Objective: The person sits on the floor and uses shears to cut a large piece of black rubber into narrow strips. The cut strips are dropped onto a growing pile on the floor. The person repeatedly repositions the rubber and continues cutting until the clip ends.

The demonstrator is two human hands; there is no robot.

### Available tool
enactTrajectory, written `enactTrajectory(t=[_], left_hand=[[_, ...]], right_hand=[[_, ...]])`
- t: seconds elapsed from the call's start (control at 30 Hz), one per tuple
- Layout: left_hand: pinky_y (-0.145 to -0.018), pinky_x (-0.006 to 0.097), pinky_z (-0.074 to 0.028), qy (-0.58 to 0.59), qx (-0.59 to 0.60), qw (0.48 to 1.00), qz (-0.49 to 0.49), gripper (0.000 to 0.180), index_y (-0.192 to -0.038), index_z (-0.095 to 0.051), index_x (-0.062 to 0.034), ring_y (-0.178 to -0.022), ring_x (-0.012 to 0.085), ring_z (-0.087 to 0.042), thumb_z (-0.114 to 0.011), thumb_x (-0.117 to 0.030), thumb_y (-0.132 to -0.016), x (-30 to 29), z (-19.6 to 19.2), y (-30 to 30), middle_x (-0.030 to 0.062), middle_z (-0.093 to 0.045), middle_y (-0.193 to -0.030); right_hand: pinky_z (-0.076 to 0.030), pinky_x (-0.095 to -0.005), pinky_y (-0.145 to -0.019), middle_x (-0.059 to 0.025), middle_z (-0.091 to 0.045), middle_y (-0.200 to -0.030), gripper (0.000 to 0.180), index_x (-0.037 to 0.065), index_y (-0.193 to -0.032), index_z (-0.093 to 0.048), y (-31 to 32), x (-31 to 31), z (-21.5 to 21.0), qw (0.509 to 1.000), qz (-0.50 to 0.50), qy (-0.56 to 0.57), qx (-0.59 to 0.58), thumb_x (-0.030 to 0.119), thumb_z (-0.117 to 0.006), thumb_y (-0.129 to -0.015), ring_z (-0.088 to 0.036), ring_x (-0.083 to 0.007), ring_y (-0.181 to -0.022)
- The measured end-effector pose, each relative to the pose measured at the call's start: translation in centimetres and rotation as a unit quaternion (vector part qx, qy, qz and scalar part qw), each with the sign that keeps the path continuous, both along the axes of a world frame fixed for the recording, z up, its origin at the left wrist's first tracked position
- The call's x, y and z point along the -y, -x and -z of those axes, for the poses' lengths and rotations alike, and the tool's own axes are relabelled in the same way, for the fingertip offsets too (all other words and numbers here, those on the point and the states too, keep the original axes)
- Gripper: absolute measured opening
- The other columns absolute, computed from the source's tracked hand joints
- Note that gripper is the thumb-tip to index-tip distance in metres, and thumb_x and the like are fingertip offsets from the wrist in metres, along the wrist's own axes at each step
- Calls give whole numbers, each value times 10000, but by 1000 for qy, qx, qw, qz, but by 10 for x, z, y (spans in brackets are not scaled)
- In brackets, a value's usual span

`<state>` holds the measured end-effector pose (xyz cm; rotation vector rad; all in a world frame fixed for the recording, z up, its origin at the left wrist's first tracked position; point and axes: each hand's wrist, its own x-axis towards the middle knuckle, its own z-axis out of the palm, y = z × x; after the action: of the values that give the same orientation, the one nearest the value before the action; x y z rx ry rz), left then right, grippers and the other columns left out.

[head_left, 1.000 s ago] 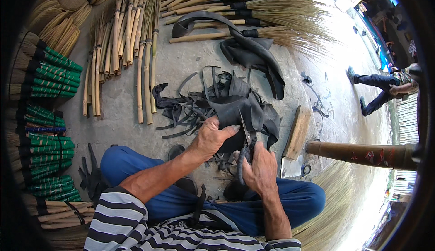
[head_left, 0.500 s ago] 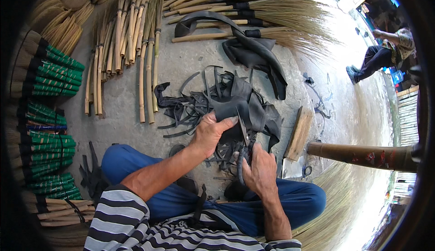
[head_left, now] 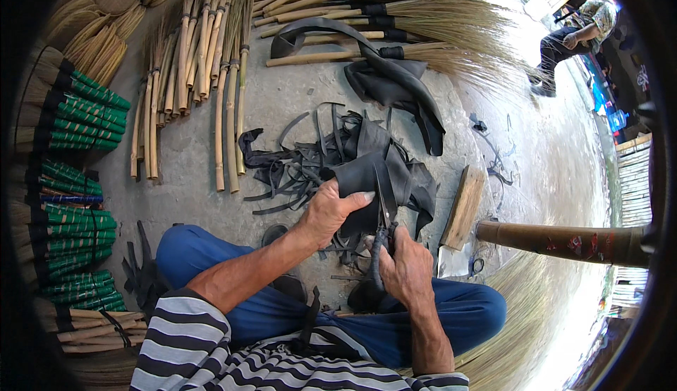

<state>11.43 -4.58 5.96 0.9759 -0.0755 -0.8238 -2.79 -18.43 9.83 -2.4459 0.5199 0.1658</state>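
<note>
My left hand (head_left: pixel 330 211) pinches a sheet of black rubber (head_left: pixel 358 176) between thumb and fingers. In my right hand (head_left: pixel 407 264) is a pair of scissors (head_left: pixel 385 204) with dark wrapped handles, its blades pointing away from me. The blades lie against the right part of the held sheet; how far the cut runs I cannot tell. Beneath and behind them spreads a tangled pile of black rubber strips (head_left: pixel 285 172) on the concrete floor. Farther off, a long curved band of black rubber (head_left: pixel 412 102) rests partly across a broom handle.
Brooms (head_left: pixel 437 17) lie along the far side, and bundled bamboo handles (head_left: pixel 229 123) stand at the left. Green-wrapped brooms (head_left: pixel 81 232) line the left edge. On the right are a wooden block (head_left: pixel 464 208) and a bamboo pole (head_left: pixel 557 241). Another person (head_left: pixel 571 38) is at the far right.
The scissors' blades have spread apart and shifted slightly along the rubber sheet. More of the sheet shows below my left thumb. The person at the far right has moved farther away.
</note>
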Motion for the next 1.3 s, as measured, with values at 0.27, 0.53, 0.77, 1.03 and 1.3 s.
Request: enactTrajectory(t=[0.27,0.53,0.77,1.03,1.3], left_hand=[[-857,307,-625,26,-59,997,-36,244,-1190,-736,-33,-948,125,-745,-748,-133,-968,-1,7,-6,40,-778,-1083],[-730,290,-593,-44,11,999,-7,222,-1070,-756,-3,-800,132,-729,-739,-130,-890,-1,8,2,46,-768,-960],[-687,286,-592,-61,-3,998,3,188,-1013,-755,-1,-750,138,-723,-755,-119,-866,-4,4,-2,50,-759,-919],[-703,283,-604,-58,-46,997,16,138,-1008,-751,-23,-760,136,-735,-735,-96,-892,-9,19,-2,49,-762,-918],[-783,334,-646,36,-129,991,23,224,-1125,-727,-12,-864,174,-764,-732,-80,-912,-8,1,-4,70,-774,-1007]], right_hand=[[-423,-512,-742,-201,-639,-791,364,31,-928,-521,-2,-2,7,997,-37,63,36,278,-778,-854,-647,-422,-791],[-375,-514,-750,-195,-613,-847,460,18,-943,-540,0,-2,13,994,-24,85,61,425,-747,-891,-607,-411,-836],[-441,-544,-718,-231,-642,-794,447,6,-944,-538,2,-2,2,996,-38,74,11,398,-749,-900,-654,-457,-778],[-521,-563,-627,-264,-654,-680,430,15,-924,-498,9,-4,0,999,-35,33,9,382,-720,-951,-685,-479,-674],[-526,-570,-640,-275,-652,-689,405,12,-945,-511,9,-4,-1,999,-37,38,8,351,-732,-934,-684,-486,-689]])
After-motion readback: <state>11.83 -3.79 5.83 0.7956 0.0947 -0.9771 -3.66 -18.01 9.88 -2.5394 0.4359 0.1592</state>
